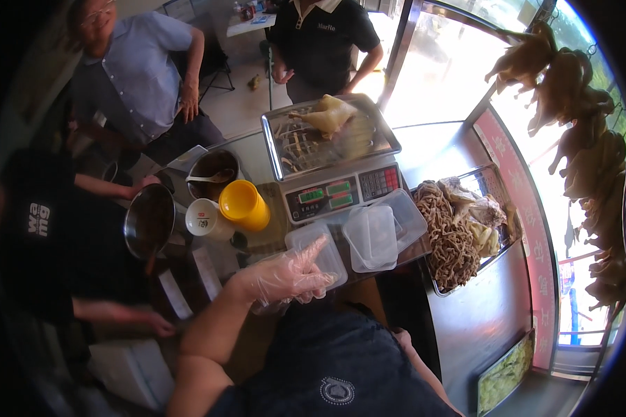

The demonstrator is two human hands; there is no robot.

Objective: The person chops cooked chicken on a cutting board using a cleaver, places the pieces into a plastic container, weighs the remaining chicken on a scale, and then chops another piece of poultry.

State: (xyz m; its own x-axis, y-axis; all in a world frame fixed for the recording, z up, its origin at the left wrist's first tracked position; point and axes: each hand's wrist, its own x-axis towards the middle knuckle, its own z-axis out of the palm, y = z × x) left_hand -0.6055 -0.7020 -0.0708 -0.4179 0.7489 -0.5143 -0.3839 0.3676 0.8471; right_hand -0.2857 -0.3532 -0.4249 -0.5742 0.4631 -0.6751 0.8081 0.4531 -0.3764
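Note:
My left hand (pixel 295 273) wears a clear plastic glove and is held over a translucent plastic container (pixel 305 237), its index finger extended and apart from the others. Whether it touches the container is unclear. On my right side the forearm (pixel 422 359) shows, while most of my right hand (pixel 402 340) is hidden by my dark shirt. More translucent containers or lids (pixel 370 240) lie stacked to the right. Beyond them is a digital scale (pixel 318 200) with lit displays. A metal tray (pixel 271 151) on the scale bears a pale plucked bird (pixel 334 115) and a blurred yellowish thing.
Left of the scale stand yellow cups (pixel 245 206), a white cup (pixel 204 219) and a pot with a ladle (pixel 214 174). A co-worker's hand (pixel 146 185) is near a metal bowl (pixel 150 221). Two people stand opposite. Right are a tray of brown strands (pixel 446 240) and hanging birds (pixel 568 88).

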